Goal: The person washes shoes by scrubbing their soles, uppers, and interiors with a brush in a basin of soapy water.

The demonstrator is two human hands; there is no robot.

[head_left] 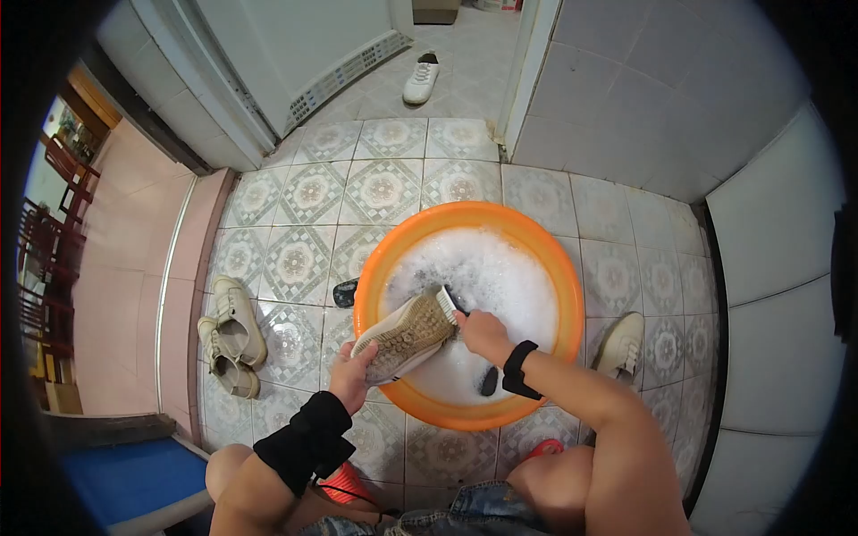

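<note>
Over the left part of an orange basin (572, 304) full of white suds, a shoe (407, 339) is held with its brownish patterned sole facing up. My left hand (349, 375) grips one end of this shoe at the basin's rim. My right hand (485, 337) is closed round the dark handle of a brush (448, 304), whose white bristles touch the other end of the sole. A dark object (489, 381) pokes out of the suds below my right hand.
Two off-white shoes (234, 335) lie on the tiles at the left, and another shoe (621, 347) lies right of the basin. A white shoe (421, 79) stands in the doorway. A dark object (345, 293) touches the basin's left side. A blue-topped stool (134, 478) is at lower left.
</note>
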